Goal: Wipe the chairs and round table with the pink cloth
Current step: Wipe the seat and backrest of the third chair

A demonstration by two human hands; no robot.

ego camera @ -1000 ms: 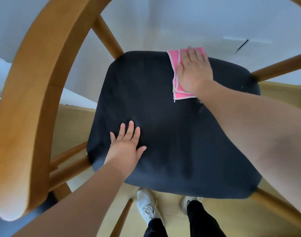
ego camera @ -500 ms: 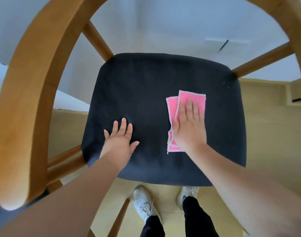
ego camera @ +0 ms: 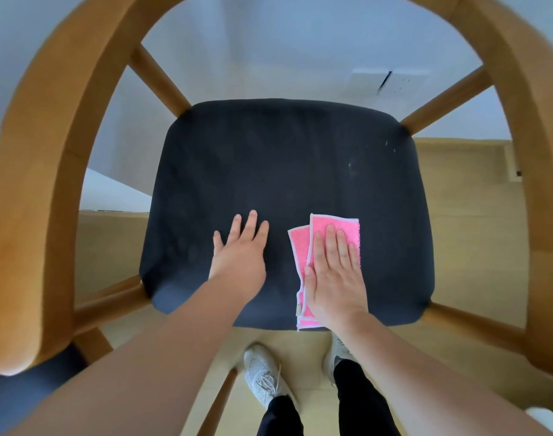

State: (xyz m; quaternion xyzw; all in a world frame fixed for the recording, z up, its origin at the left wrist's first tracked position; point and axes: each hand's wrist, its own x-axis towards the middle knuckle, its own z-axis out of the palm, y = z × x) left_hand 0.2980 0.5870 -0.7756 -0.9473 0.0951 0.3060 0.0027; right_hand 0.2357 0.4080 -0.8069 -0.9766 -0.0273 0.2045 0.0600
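Two white mesh sneakers (ego camera: pixel 262 377) are seen on the floor (ego camera: pixel 300 347). One folded pink cloth (ego camera: pixel 300 247) is pressed by the right hand (ego camera: pixel 333 278), fingers (ego camera: pixel 330 243) straight, at the near edge of the dark fabric chair seat (ego camera: pixel 269 158); the left hand (ego camera: pixel 240 262) is laid flat, fingers spread, beside it.

Beyond the chair (ego camera: pixel 284 171) you face a plain pale wall (ego camera: pixel 269 51), evenly lit with a bluish cast. Far right on it sits a white wall plate (ego camera: pixel 391 81) with a dark slit down its middle. A light wooden floor (ego camera: pixel 470 221) runs beneath. The wall's foot lies nearer to you on the left than on the right. A grey-blue surface (ego camera: pixel 14 401) shows near left.
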